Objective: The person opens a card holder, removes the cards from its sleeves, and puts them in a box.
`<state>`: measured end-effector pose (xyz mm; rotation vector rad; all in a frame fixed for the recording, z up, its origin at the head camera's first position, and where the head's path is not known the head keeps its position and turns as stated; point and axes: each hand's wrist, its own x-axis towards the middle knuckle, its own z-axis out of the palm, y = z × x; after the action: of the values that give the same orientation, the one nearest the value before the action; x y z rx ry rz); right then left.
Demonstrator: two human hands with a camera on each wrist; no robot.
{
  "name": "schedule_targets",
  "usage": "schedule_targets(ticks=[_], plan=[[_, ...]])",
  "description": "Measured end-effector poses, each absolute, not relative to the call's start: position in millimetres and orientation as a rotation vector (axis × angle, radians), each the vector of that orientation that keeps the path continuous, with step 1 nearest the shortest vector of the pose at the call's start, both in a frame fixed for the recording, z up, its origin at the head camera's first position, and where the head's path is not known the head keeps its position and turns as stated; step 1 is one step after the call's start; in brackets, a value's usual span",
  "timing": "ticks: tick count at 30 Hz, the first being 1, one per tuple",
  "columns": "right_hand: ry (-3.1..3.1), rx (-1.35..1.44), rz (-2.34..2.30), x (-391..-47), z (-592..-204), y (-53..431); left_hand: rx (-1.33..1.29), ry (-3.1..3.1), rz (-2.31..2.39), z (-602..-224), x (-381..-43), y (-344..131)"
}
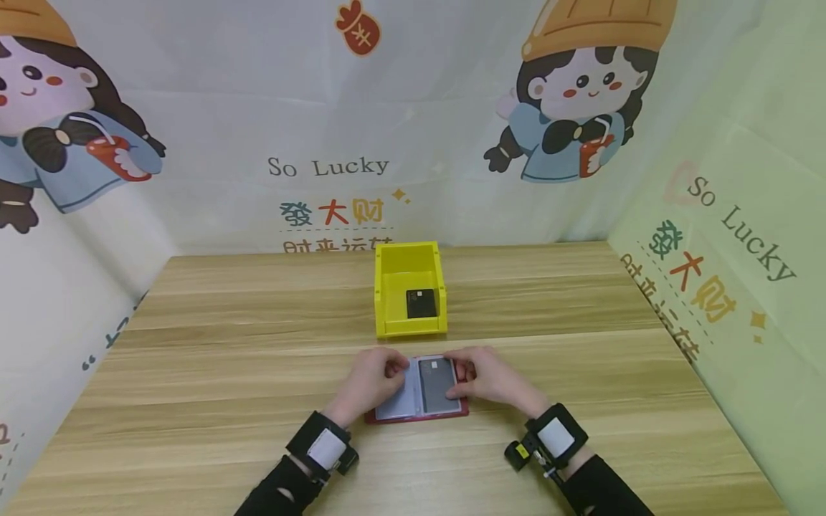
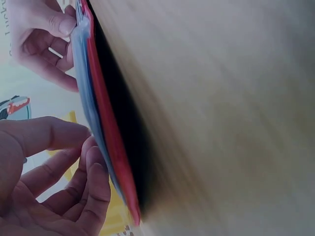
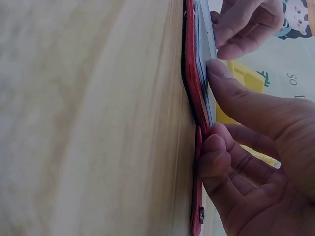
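A red card holder [image 1: 462, 412] lies spread on the table, its clear sleeves [image 1: 396, 405] uppermost. Under the right-hand sleeve is a dark grey card [image 1: 437, 385] with a small pale chip. My left hand [image 1: 376, 374] is at the left page, thumb and forefinger pinching the sleeve's edge [image 2: 101, 147]; whether a card is between them is hidden. My right hand [image 1: 487, 374] grips the right side of the holder. Its thumb [image 3: 224, 81] presses on the page from above while the other fingers curl at the red cover's edge [image 3: 201, 125].
Just beyond the holder stands a yellow bin [image 1: 411, 328] with a black card [image 1: 421, 304] inside. A wooden table [image 1: 226, 373] spreads around them, bordered by printed white cloth [image 1: 439, 208] at the back and sides. A strap with a metal snap [image 3: 202, 215] extends from the holder.
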<state>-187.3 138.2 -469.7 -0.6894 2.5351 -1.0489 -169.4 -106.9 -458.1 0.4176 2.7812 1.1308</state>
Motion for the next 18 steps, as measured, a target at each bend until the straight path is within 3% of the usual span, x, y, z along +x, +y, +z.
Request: schedule_targets(ticks=[18], plan=[[2.557,-0.735,-1.017,-187,-471,138,0.388,2.761,1.032,-459,-170,-92]])
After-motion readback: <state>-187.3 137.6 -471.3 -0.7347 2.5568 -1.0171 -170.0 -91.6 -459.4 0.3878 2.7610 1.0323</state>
